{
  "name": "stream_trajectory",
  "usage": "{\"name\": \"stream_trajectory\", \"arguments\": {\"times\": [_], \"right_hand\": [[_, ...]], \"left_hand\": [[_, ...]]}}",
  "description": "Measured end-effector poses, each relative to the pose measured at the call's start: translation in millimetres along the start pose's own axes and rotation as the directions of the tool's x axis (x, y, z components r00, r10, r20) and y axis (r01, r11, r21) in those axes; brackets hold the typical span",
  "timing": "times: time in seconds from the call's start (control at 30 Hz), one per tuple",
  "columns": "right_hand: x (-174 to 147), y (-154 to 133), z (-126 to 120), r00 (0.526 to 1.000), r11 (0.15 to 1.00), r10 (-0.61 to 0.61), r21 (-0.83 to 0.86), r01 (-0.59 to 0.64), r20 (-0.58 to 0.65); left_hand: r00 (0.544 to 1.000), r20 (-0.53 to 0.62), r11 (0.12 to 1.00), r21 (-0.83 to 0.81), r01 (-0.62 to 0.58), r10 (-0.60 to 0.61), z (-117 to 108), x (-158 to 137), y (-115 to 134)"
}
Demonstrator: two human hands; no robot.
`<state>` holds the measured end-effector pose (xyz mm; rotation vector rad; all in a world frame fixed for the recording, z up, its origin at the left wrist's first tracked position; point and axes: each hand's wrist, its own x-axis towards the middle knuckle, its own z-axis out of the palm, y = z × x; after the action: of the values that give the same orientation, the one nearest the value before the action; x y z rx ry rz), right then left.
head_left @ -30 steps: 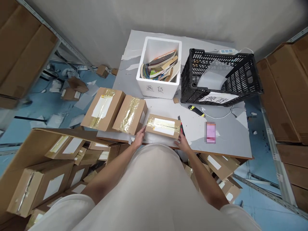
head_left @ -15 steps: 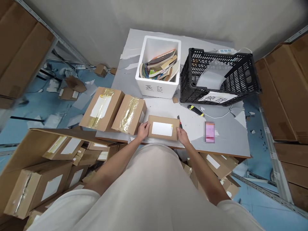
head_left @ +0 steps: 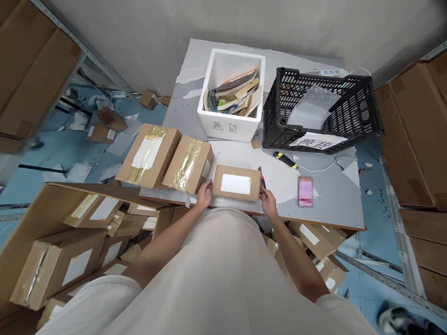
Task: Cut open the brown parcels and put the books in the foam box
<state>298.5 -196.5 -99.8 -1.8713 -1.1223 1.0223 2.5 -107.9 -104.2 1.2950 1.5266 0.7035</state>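
Observation:
A small cardboard box (head_left: pixel 223 191) with a white label lies flat on the table in front of me. My left hand (head_left: pixel 204 194) is just off its left side, fingers loosely extended and holding nothing. At the box's right edge, my right hand (head_left: pixel 268 202) has its fingers closed at the near end of a black-and-red utility knife (head_left: pixel 262 178), which the box and fingers partly hide. Two taped cartons, a larger one (head_left: pixel 159 151) and a smaller one (head_left: pixel 200 156), stand left of the small box.
Behind are a white foam box (head_left: pixel 228 128) of books and a black plastic crate (head_left: pixel 274 132). A black-and-yellow cutter (head_left: pixel 285 159) and a blurred pink item (head_left: pixel 305 191) lie on the table (head_left: pixel 335 204). A large open carton (head_left: pixel 31 209) full of boxes stands at left.
My left hand has let go of the small box and drawn slightly away. My right hand has shifted from the box's edge to the black-and-red knife. A shoe now shows at bottom right.

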Motion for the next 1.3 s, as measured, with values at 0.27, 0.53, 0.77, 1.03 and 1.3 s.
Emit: {"name": "stream_trajectory", "arguments": {"times": [0.27,0.53,0.77,1.03,1.3], "right_hand": [[-21,1,12,0.983,0.997,0.049,0.057,-0.06,0.177],[-4,-46,-11,0.995,0.983,-0.046,-0.175,0.061,0.084],[26,-63,-5,0.999,0.949,0.024,-0.314,-0.016,0.024],[28,-30,-26,0.988,0.93,0.116,-0.337,-0.144,-0.102],[37,-11,-2,0.975,0.743,0.222,-0.648,-0.166,0.005]], "left_hand": [[0.984,0.169,0.994,-0.072,0.078,-0.065,7,-20,-16],[0.998,-0.012,0.991,0.122,-0.06,0.062,-10,-15,34],[0.998,-0.029,0.951,0.304,-0.047,0.059,3,9,55],[0.999,-0.045,0.943,0.333,-0.004,0.02,9,2,62],[0.979,-0.078,0.93,0.335,-0.151,0.187,26,-31,62]]}}
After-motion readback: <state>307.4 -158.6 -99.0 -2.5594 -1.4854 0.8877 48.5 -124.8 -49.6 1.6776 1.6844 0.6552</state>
